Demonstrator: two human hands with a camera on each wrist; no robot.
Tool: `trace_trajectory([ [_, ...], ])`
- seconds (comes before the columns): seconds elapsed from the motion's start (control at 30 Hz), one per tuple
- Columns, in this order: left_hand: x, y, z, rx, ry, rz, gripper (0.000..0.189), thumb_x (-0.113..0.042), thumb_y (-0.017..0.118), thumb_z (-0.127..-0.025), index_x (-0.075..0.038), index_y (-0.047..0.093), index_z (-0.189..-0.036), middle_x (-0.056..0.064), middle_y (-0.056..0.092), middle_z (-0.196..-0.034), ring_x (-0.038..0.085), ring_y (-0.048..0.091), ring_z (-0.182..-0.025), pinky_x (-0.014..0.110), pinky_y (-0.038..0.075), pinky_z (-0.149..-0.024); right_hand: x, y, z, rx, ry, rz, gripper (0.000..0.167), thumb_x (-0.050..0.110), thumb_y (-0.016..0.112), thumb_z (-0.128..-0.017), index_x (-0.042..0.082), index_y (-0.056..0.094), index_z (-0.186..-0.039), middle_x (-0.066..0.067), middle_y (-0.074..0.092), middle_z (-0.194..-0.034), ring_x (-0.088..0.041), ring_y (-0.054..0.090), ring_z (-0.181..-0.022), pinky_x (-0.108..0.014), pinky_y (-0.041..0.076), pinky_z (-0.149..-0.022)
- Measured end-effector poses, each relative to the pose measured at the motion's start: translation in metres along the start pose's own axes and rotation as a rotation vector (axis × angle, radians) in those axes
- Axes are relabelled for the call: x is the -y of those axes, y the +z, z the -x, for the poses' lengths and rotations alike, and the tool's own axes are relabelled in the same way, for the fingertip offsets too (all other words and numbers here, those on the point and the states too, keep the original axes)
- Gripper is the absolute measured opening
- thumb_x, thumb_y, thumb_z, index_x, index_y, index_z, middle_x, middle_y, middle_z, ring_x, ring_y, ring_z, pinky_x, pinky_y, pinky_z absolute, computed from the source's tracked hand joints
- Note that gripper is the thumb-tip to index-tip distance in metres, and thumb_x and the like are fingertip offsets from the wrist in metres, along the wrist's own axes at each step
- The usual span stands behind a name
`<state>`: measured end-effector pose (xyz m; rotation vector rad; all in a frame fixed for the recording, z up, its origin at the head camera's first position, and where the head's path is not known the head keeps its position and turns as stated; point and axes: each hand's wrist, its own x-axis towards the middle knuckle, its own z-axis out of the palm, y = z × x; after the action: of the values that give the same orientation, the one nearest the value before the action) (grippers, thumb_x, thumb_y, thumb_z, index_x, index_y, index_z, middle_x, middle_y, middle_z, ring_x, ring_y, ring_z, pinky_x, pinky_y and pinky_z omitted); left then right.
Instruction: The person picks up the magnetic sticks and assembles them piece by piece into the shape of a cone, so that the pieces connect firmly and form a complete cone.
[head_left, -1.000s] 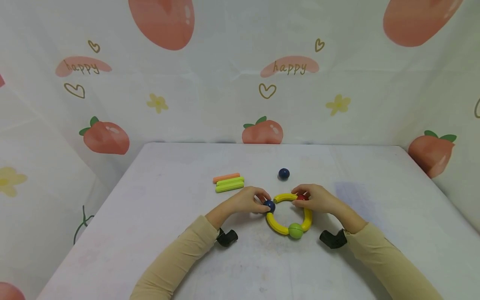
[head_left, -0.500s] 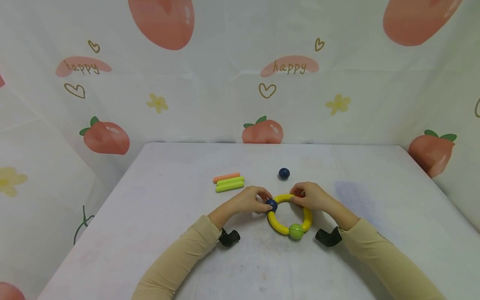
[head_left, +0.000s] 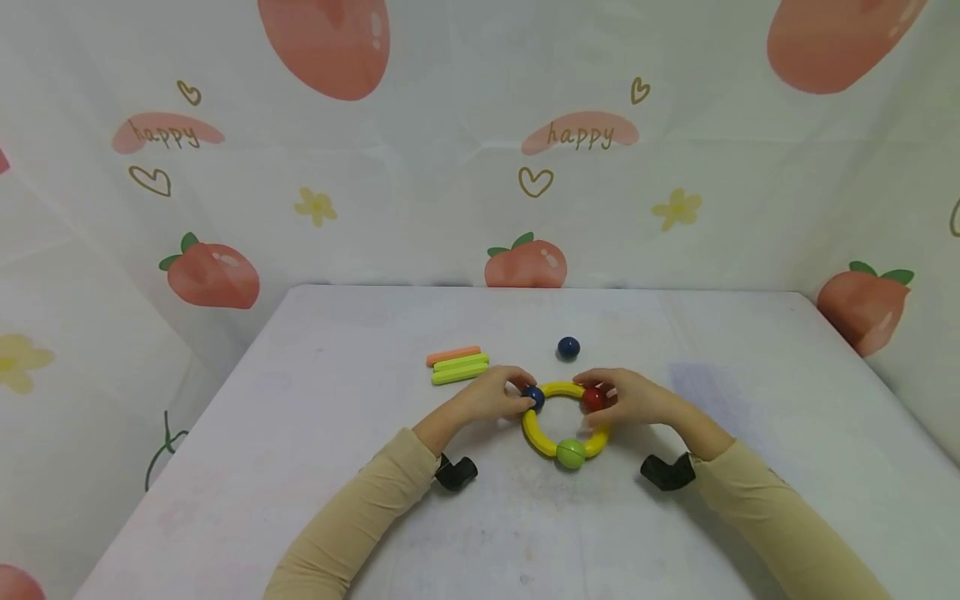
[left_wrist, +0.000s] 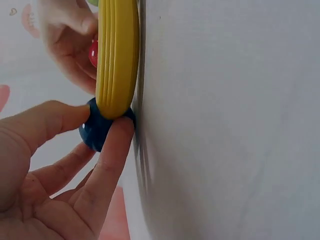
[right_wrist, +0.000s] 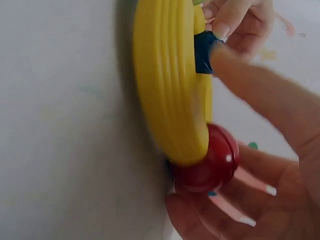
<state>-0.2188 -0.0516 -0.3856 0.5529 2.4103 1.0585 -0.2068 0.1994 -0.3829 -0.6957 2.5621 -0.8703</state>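
A ring of yellow curved rods [head_left: 537, 437] joined by balls lies on the table. My left hand [head_left: 491, 394] pinches its blue ball [left_wrist: 95, 132] between thumb and fingers, at the end of a yellow rod [left_wrist: 117, 55]. On the ring's right side, my right hand [head_left: 633, 396] is around the red ball [right_wrist: 210, 167]. Its fingers rest at the far side of that ball, while the thumb stands lifted off it in the right wrist view. The green ball [head_left: 571, 454] sits at the near side of the ring, touched by neither hand.
Behind the ring lies a loose dark blue ball [head_left: 568, 347]. An orange stick [head_left: 453, 356] and two yellow-green sticks [head_left: 460, 375] lie side by side at the back left. Black wrist devices [head_left: 456, 474] hang under both forearms. A printed cloth [head_left: 420, 167] backs the table.
The gap between the far yellow rod and the blue ball has closed. The ring has shifted left and slightly away. My right thumb has come off the red ball.
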Motion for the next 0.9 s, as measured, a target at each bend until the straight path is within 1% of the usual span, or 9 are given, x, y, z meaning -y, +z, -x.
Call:
trace_trajectory([
  [0.1,0.0010,-0.0025,-0.0017,-0.032,0.022,-0.009,0.032,-0.016,0.061,-0.090,-0.006,0.058,-0.120,0.013,0.060,-0.120,0.014,0.055,-0.083,0.022,0.049,-0.072,-0.0009,-0.0008,0.0051,0.043,-0.037,-0.045,0.073,0.028,0.077,-0.075,-0.001,0.044,-0.134,-0.019,0.052,-0.128,-0.029,0.052,-0.109,-0.039,0.050,-0.090],
  [0.23,0.0008,-0.0053,-0.0025,-0.059,0.033,-0.009,0.034,-0.015,0.062,-0.089,-0.006,0.057,-0.122,0.013,0.059,-0.121,0.013,0.054,-0.078,0.021,0.049,-0.072,-0.0003,-0.0007,0.0078,0.043,-0.080,-0.045,0.080,0.028,0.079,-0.073,-0.004,0.041,-0.136,-0.021,0.051,-0.128,-0.031,0.051,-0.111,-0.039,0.048,-0.091],
  [0.3,0.0013,-0.0067,-0.0024,-0.057,0.035,-0.004,0.037,-0.014,0.064,-0.088,-0.006,0.056,-0.123,0.013,0.058,-0.123,0.013,0.056,-0.079,0.021,0.049,-0.072,0.0000,0.0001,0.0079,0.026,-0.084,-0.024,0.081,0.029,0.080,-0.072,-0.005,0.041,-0.135,-0.020,0.052,-0.126,-0.030,0.051,-0.109,-0.039,0.049,-0.091],
  [0.37,0.0022,-0.0081,-0.0026,-0.049,0.035,0.015,0.042,-0.013,0.066,-0.086,-0.007,0.055,-0.126,0.013,0.057,-0.126,0.013,0.060,-0.083,0.022,0.051,-0.075,0.0003,0.0009,0.0075,0.009,-0.077,-0.004,0.082,0.031,0.080,-0.072,-0.004,0.041,-0.135,-0.019,0.053,-0.124,-0.029,0.052,-0.107,-0.038,0.049,-0.089],
  [0.47,0.0049,-0.0097,-0.0029,-0.032,0.046,0.039,0.051,-0.010,0.070,-0.082,-0.006,0.052,-0.130,0.014,0.054,-0.130,0.018,0.064,-0.097,0.026,0.053,-0.083,0.0004,0.0026,0.0062,-0.015,-0.070,0.007,0.082,0.032,0.080,-0.072,-0.004,0.041,-0.135,-0.019,0.054,-0.122,-0.028,0.053,-0.105,-0.036,0.050,-0.087],
  [0.57,0.0061,-0.0103,-0.0028,-0.027,0.052,0.039,0.056,-0.008,0.071,-0.080,-0.006,0.050,-0.132,0.014,0.052,-0.133,0.022,0.063,-0.106,0.028,0.052,-0.088,-0.0001,0.0041,0.0043,-0.028,-0.069,0.010,0.082,0.031,0.080,-0.072,-0.005,0.041,-0.135,-0.020,0.053,-0.123,-0.029,0.054,-0.104,-0.034,0.051,-0.085],
  [0.9,0.0054,-0.0106,-0.0042,-0.027,0.040,0.024,0.058,-0.008,0.072,-0.080,-0.007,0.049,-0.133,0.013,0.049,-0.136,0.022,0.062,-0.106,0.028,0.053,-0.086,-0.0015,0.0058,0.0000,-0.037,-0.058,0.022,0.083,0.031,0.081,-0.071,-0.005,0.041,-0.134,-0.021,0.053,-0.123,-0.029,0.054,-0.102,-0.033,0.050,-0.083],
])
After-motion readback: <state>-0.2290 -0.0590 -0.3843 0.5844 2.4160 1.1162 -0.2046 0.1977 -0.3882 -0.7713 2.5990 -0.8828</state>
